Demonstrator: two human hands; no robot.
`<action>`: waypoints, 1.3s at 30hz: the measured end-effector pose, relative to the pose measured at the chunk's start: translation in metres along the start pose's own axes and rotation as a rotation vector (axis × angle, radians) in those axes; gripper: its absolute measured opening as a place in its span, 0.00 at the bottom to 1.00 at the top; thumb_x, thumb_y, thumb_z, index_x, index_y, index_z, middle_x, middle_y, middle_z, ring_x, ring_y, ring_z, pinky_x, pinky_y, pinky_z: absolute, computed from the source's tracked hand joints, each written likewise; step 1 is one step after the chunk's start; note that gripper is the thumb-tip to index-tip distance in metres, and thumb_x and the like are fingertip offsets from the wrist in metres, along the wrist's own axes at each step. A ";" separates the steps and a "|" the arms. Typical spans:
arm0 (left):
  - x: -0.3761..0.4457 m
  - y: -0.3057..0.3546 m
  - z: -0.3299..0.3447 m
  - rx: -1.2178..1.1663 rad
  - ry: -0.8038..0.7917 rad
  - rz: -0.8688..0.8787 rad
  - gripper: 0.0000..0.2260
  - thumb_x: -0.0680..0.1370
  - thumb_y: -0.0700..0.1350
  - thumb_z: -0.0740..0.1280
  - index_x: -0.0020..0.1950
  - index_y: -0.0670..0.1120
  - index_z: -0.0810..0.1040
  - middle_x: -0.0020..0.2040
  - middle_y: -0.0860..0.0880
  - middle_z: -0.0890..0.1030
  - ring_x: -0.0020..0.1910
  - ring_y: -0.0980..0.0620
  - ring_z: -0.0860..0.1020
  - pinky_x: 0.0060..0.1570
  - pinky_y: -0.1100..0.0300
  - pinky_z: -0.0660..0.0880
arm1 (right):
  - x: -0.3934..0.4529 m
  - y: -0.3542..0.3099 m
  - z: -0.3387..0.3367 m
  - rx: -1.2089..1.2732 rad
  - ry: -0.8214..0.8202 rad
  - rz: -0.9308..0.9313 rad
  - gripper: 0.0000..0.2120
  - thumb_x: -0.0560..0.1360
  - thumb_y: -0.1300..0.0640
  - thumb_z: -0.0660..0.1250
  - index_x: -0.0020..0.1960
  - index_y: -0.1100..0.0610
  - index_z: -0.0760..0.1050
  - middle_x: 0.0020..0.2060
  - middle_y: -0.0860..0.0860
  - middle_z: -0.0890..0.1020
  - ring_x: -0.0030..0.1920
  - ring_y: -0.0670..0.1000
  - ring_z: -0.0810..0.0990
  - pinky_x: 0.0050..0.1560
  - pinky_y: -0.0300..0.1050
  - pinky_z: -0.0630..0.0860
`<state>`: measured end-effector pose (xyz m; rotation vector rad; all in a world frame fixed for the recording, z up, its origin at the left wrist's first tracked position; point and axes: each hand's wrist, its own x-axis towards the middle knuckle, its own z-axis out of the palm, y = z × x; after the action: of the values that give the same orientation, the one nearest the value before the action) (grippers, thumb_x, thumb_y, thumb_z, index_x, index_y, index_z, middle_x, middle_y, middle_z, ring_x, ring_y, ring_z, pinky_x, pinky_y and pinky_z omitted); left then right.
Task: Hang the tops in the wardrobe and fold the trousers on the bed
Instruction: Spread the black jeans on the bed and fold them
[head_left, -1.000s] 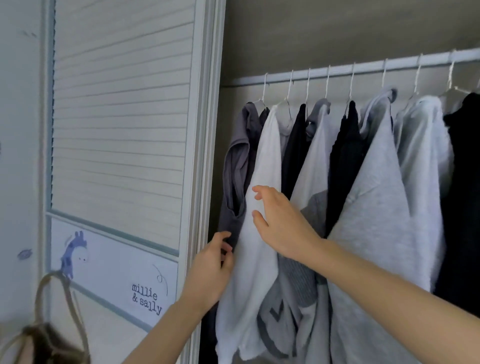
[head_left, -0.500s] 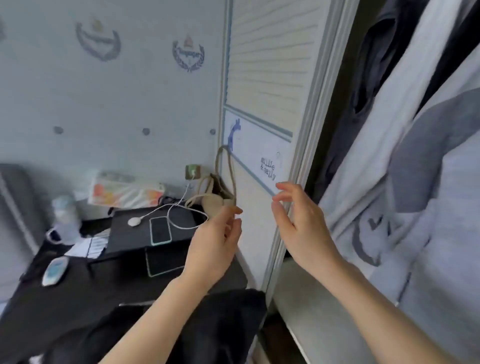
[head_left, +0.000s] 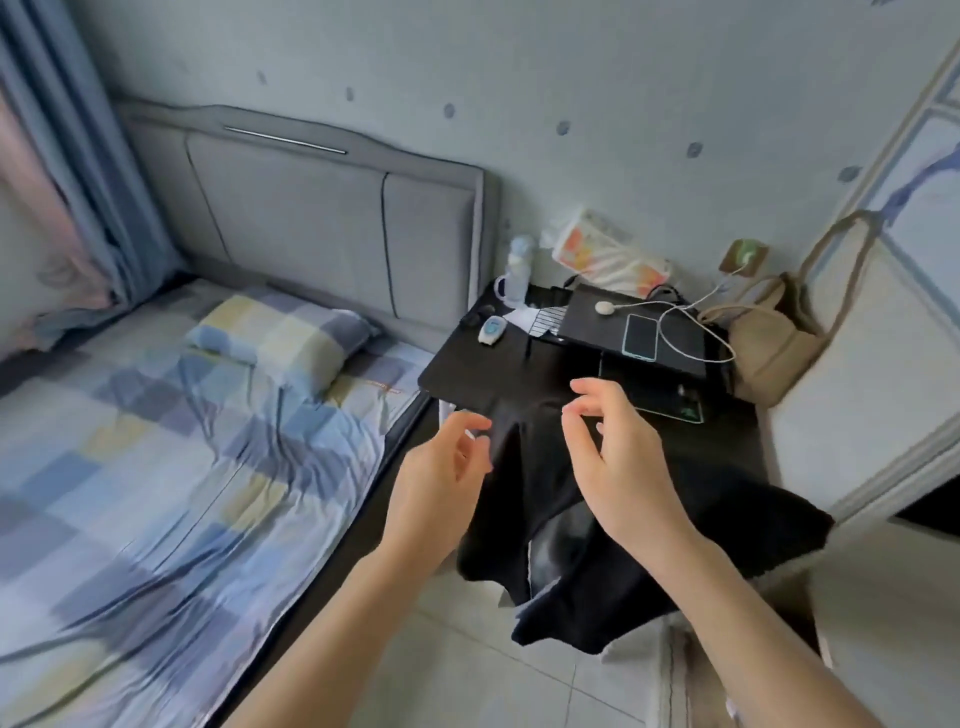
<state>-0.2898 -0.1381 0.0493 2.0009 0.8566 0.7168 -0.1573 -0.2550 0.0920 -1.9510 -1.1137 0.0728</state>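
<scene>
Black garment (head_left: 613, 530) draped over near edge of black table (head_left: 467, 369), right of bed (head_left: 156, 467); possibly trousers. Soft, light, limp. Left hand (head_left: 441, 488) and right hand (head_left: 618, 457) above, fingers loosely spread, holding nothing. Best gripped at both waistband corners.

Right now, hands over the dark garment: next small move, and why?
Probably lower both hands and pinch the dark garment at its top edge. The left hand and right hand hover over it with fingers loosely curled, holding nothing. It lies draped off the black table, beside the bed.
</scene>
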 end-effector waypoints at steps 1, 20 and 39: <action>-0.005 -0.009 -0.011 0.005 0.015 -0.029 0.06 0.80 0.48 0.61 0.54 0.58 0.75 0.36 0.54 0.80 0.36 0.58 0.78 0.42 0.55 0.77 | -0.002 -0.006 0.013 0.013 -0.023 -0.001 0.10 0.80 0.55 0.60 0.60 0.50 0.70 0.52 0.41 0.78 0.58 0.44 0.74 0.62 0.40 0.69; 0.019 -0.139 -0.054 0.005 -0.314 -0.213 0.04 0.79 0.49 0.63 0.51 0.54 0.77 0.41 0.54 0.82 0.40 0.56 0.80 0.45 0.56 0.78 | -0.012 0.000 0.118 -0.153 -0.077 0.288 0.13 0.80 0.55 0.59 0.63 0.54 0.72 0.49 0.43 0.76 0.57 0.47 0.75 0.55 0.38 0.70; 0.238 -0.139 0.160 -0.154 -0.261 -0.719 0.23 0.78 0.56 0.64 0.66 0.43 0.71 0.61 0.47 0.78 0.59 0.47 0.75 0.62 0.54 0.70 | 0.153 0.290 0.021 -0.549 -0.675 1.062 0.41 0.72 0.33 0.62 0.75 0.58 0.59 0.71 0.55 0.68 0.69 0.59 0.68 0.67 0.51 0.66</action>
<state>-0.0707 0.0317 -0.1073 1.4505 1.2135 0.1012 0.1205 -0.1964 -0.0727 -2.9384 -0.3301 1.1611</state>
